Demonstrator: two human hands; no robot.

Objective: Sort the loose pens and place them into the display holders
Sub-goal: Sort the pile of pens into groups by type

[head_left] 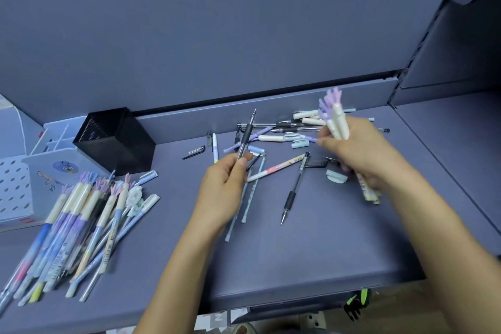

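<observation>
My left hand pinches a clear black-grip gel pen, tip pointing up. Over to the right, my right hand grips a bunch of cream pastel pens with purple tufted tops, blurred by motion. Between and behind the hands several loose pens and caps lie scattered on the blue shelf. Another black-grip pen lies between my hands. A sorted heap of pastel pens rests at the left. A black mesh holder stands behind that heap.
A pale blue plastic organiser with compartments and a perforated white tray stand at the far left. The shelf has a raised back lip and a front edge near my forearms. A dark upright panel closes the right side.
</observation>
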